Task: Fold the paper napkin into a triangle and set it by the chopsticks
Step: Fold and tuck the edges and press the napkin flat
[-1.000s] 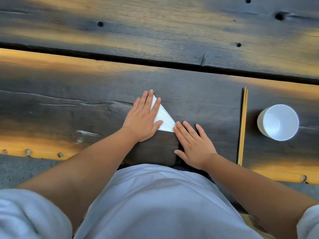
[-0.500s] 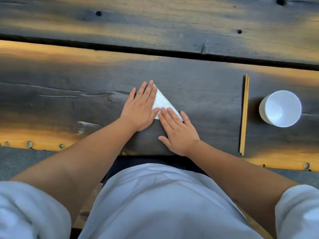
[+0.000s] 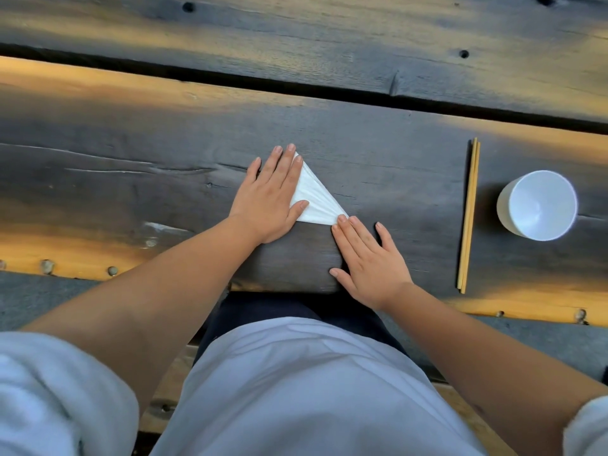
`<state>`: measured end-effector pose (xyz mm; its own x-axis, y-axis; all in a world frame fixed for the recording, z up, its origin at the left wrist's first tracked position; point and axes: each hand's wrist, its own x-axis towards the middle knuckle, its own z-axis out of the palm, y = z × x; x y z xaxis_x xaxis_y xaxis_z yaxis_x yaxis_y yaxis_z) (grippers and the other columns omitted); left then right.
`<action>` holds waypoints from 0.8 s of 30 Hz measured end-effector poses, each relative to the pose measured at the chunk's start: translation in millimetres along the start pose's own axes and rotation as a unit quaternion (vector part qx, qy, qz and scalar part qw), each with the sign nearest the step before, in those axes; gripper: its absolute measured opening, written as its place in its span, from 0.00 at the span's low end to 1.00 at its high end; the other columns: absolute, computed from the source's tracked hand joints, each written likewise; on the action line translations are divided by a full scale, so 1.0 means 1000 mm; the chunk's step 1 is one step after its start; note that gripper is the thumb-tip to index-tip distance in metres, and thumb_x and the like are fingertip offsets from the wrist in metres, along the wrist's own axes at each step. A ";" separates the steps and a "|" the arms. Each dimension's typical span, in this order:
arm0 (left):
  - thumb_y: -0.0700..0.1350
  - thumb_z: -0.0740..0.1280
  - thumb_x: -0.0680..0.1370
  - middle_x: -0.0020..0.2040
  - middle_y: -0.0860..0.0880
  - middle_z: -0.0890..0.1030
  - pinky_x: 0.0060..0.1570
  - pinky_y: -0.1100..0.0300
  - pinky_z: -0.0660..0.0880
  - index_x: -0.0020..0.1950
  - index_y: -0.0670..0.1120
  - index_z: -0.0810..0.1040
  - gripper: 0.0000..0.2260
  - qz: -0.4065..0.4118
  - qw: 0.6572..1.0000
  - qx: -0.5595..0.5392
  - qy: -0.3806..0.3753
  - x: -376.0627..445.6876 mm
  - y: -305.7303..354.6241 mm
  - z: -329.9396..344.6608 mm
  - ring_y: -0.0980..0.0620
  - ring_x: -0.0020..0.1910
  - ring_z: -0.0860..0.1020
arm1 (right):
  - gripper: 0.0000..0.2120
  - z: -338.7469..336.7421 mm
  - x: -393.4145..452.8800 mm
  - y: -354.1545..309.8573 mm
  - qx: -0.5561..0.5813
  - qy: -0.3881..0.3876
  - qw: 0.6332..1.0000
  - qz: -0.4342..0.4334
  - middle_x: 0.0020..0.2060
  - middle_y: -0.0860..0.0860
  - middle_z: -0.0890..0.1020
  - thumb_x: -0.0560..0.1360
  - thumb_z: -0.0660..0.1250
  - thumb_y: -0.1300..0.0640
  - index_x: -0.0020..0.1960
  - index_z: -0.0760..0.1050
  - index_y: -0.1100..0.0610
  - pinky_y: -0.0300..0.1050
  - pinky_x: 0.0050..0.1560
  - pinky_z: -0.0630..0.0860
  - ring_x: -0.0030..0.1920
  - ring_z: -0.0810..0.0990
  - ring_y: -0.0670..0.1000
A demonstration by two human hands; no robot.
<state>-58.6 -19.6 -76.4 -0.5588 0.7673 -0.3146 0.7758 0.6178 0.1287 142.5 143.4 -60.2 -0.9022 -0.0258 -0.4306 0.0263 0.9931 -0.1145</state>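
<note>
A white paper napkin (image 3: pixel 315 199) lies folded into a triangle on the dark wooden table (image 3: pixel 394 179), in the middle. My left hand (image 3: pixel 271 199) lies flat on its left part, fingers spread, hiding that side. My right hand (image 3: pixel 368 258) rests flat on the table with two fingertips touching the napkin's lower right corner. A pair of pale wooden chopsticks (image 3: pixel 468 215) lies lengthwise to the right, well apart from the napkin.
A white cup (image 3: pixel 538 205) stands right of the chopsticks. A dark gap (image 3: pixel 296 88) between planks runs across the far side of the table. The table's near edge is just below my hands, with my lap and white shirt beneath it.
My right hand has slid down and to the right, off the napkin's face to its lower right corner. My left hand stays pressed on the napkin.
</note>
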 end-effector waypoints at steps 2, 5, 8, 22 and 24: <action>0.62 0.44 0.80 0.80 0.43 0.46 0.74 0.44 0.48 0.79 0.43 0.43 0.34 0.005 1.000 -0.008 -0.002 0.000 -0.001 -0.001 0.45 0.78 0.45 | 0.35 -0.001 -0.002 0.001 -0.006 -0.006 1.000 -0.002 0.77 0.52 0.49 0.78 0.49 0.38 0.78 0.51 0.57 0.61 0.74 0.51 0.78 0.51 0.51; 0.60 0.43 0.80 0.79 0.45 0.39 0.75 0.47 0.43 0.78 0.43 0.37 0.33 0.035 0.998 -0.050 0.005 -0.005 -0.007 -0.003 0.46 0.78 0.39 | 0.35 -0.002 -0.002 0.001 -0.011 -0.016 1.000 -0.002 0.78 0.51 0.48 0.78 0.49 0.38 0.79 0.50 0.57 0.61 0.74 0.50 0.78 0.50 0.51; 0.58 0.45 0.81 0.79 0.45 0.40 0.75 0.46 0.45 0.78 0.44 0.39 0.31 0.072 0.997 -0.016 -0.001 -0.016 -0.023 -0.002 0.46 0.78 0.40 | 0.35 -0.002 -0.002 -0.001 -0.012 -0.020 1.000 0.004 0.78 0.51 0.48 0.78 0.48 0.38 0.79 0.48 0.57 0.61 0.74 0.50 0.78 0.49 0.51; 0.67 0.46 0.77 0.80 0.47 0.44 0.75 0.45 0.46 0.79 0.46 0.42 0.38 0.080 0.996 0.022 -0.033 -0.018 -0.032 -0.003 0.47 0.78 0.43 | 0.36 -0.010 -0.002 -0.001 -0.018 -0.026 0.999 -0.008 0.78 0.53 0.50 0.78 0.50 0.38 0.79 0.49 0.58 0.60 0.74 0.54 0.78 0.50 0.52; 0.67 0.47 0.77 0.80 0.47 0.43 0.75 0.45 0.46 0.79 0.46 0.40 0.38 0.079 0.996 0.009 -0.035 -0.018 -0.032 -0.004 0.47 0.78 0.42 | 0.36 -0.013 -0.001 -0.002 -0.014 -0.022 1.000 -0.012 0.78 0.54 0.52 0.78 0.52 0.38 0.78 0.51 0.58 0.59 0.73 0.56 0.78 0.52 0.53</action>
<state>-74.8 -52.1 -70.9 -0.4083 0.8406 -0.3560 0.8578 0.4867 0.1655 138.2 143.3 -48.2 -0.8828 -0.0532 -0.4668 -0.0074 0.9950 -0.0995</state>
